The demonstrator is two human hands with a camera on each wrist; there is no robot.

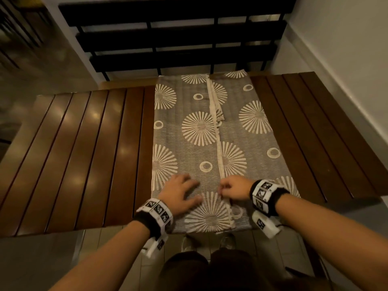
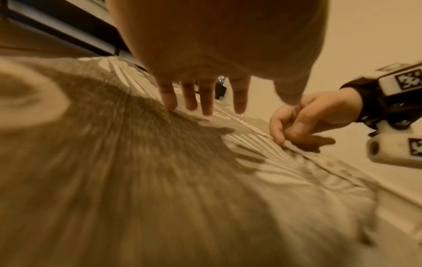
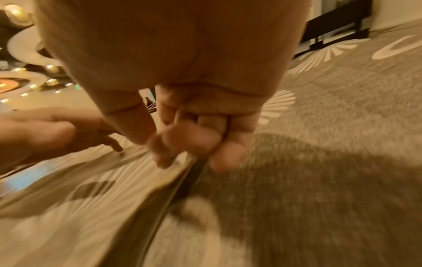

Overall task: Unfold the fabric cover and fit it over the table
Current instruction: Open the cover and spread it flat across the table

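Note:
A grey fabric cover with cream sunburst and ring prints lies folded in a long strip across the middle of a dark slatted wooden table. A cream hem runs down its length. My left hand rests flat on the near end of the cover, fingers spread and straight. My right hand is just to its right, fingers curled and pinching the hem edge of the cover near the table's front.
A black slatted bench or rail stands behind the table. A white wall rises at the right. Bare wooden slats show on both sides of the cover. My feet and a tiled floor show below the table's front edge.

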